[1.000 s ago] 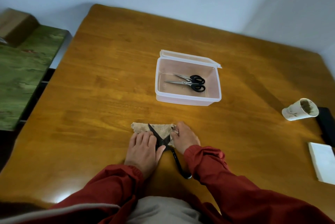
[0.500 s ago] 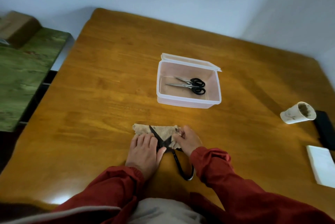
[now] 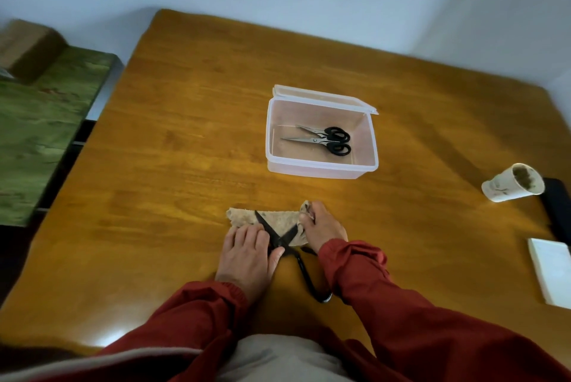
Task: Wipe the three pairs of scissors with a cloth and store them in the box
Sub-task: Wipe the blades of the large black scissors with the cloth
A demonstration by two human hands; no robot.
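On wooden worktop (image 3: 185, 149), nearer the person than clear plastic box (image 3: 321, 170): all-black scissors (image 3: 279, 238), blades open, on crumpled beige cloth (image 3: 244, 216). Left hand (image 3: 247, 253) flat, fingers straight, pressing them; right hand (image 3: 323, 227) pinches cloth edge. Two black-handled steel scissors (image 3: 324, 142) in box.

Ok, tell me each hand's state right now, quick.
Left hand: open, straight fingers pressing the black scissors onto the cloth.
Right hand: closed, pinching the cloth's right end.
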